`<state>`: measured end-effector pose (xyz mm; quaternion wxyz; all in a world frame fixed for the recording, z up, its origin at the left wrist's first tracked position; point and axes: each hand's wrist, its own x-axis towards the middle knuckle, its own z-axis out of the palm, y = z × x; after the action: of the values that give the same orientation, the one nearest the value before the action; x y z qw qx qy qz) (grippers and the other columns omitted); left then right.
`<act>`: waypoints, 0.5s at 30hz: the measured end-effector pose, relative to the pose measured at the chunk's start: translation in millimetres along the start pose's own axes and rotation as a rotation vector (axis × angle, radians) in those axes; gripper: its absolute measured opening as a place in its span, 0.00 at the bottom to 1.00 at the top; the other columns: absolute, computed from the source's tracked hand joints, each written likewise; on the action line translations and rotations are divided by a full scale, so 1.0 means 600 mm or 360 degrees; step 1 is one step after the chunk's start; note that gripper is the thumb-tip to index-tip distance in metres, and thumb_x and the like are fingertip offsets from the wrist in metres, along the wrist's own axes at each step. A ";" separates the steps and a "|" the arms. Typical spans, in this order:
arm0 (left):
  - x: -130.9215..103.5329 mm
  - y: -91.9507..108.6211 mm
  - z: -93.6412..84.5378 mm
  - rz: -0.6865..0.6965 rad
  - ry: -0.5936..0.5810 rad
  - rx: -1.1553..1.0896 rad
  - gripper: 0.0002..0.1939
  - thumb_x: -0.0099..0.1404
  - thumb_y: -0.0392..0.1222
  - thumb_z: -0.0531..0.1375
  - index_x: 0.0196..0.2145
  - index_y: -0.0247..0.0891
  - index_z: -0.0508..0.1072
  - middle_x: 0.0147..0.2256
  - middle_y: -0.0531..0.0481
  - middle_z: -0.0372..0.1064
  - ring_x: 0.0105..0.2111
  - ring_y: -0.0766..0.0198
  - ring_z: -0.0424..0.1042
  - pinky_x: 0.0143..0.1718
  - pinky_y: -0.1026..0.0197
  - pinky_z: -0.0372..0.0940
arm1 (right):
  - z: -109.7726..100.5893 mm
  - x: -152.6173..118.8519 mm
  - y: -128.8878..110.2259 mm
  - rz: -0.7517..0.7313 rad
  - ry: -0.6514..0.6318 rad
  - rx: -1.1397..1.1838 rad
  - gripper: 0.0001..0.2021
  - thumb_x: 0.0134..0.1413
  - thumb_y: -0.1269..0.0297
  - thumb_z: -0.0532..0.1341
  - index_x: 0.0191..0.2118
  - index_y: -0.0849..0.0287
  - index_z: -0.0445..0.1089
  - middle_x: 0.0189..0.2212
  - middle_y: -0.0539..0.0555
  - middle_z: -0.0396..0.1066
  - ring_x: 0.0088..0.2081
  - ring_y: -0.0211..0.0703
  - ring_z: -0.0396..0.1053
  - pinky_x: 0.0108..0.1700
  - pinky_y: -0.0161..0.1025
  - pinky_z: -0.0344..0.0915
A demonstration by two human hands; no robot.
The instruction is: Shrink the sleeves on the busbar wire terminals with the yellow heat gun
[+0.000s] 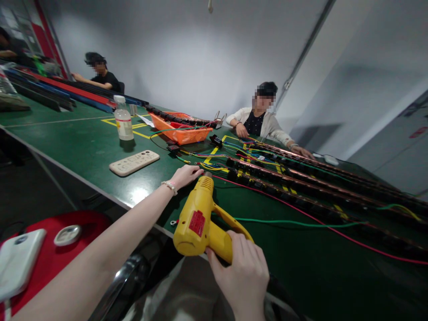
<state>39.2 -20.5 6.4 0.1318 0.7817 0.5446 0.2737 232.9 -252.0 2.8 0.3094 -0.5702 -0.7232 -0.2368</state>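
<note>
My right hand (242, 267) is wrapped round the handle of a yellow heat gun (194, 218), whose nozzle points away from me toward the wires. Just beside the nozzle, my left hand (185, 176) is closed, its fingertips pinched at the end of a red wire (267, 196). The gun's nozzle partly hides that spot. A green wire (294, 221) passes behind the gun's handle. Left of the gun body, a ring terminal (174, 222) lies near the table edge. Long busbar assemblies (284, 185) with yellow, green and blue leads (214, 166) stretch off to the right.
On the green table (83, 133) are a beige phone (134, 163), a drink bottle (123, 120) and an orange basket (182, 133) with parts. Across from me, a person (259, 116) handles the busbars; another (100, 76) sits farther left. A red stool (80, 232) holds a white device (20, 263).
</note>
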 end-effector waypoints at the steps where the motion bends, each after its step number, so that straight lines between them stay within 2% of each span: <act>1: 0.001 -0.001 0.000 -0.0016 -0.0003 -0.0005 0.24 0.66 0.58 0.44 0.26 0.38 0.66 0.26 0.50 0.65 0.25 0.66 0.58 0.25 0.65 0.46 | 0.002 0.000 -0.003 -0.0010 0.0000 0.0007 0.22 0.52 0.47 0.57 0.42 0.63 0.65 0.32 0.53 0.67 0.34 0.41 0.62 0.41 0.40 0.56; 7: 0.002 -0.003 0.001 -0.0031 0.0000 -0.0048 0.25 0.65 0.60 0.44 0.24 0.37 0.64 0.24 0.51 0.63 0.24 0.67 0.56 0.26 0.65 0.47 | 0.006 0.000 -0.004 0.0004 0.0031 0.0042 0.22 0.51 0.48 0.58 0.42 0.63 0.65 0.32 0.53 0.68 0.34 0.41 0.63 0.41 0.41 0.57; 10: 0.002 -0.005 0.003 -0.0019 0.0024 -0.0050 0.25 0.65 0.60 0.45 0.24 0.37 0.64 0.24 0.52 0.62 0.24 0.67 0.56 0.26 0.65 0.46 | -0.010 0.012 -0.004 -0.0007 0.0014 0.0185 0.22 0.52 0.49 0.58 0.47 0.61 0.64 0.38 0.54 0.69 0.40 0.42 0.65 0.46 0.42 0.57; 13: 0.005 -0.010 0.006 0.0025 0.0044 -0.0062 0.25 0.65 0.59 0.45 0.24 0.37 0.63 0.24 0.52 0.62 0.24 0.68 0.55 0.26 0.65 0.46 | -0.044 0.020 -0.018 -0.0210 0.0077 0.0289 0.24 0.56 0.54 0.55 0.55 0.63 0.60 0.47 0.57 0.67 0.49 0.45 0.64 0.57 0.49 0.51; 15: 0.007 -0.014 0.009 0.0052 0.0055 -0.0073 0.25 0.65 0.59 0.45 0.23 0.36 0.63 0.23 0.52 0.61 0.23 0.68 0.55 0.26 0.65 0.46 | -0.071 0.010 -0.036 -0.0431 0.0181 0.0309 0.24 0.57 0.54 0.54 0.55 0.61 0.60 0.47 0.56 0.68 0.50 0.45 0.64 0.60 0.52 0.48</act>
<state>36.6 -13.0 -1.1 0.1357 0.7824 0.5276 0.3018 218.7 -282.8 37.0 0.3687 -0.4206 -0.7943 -0.2372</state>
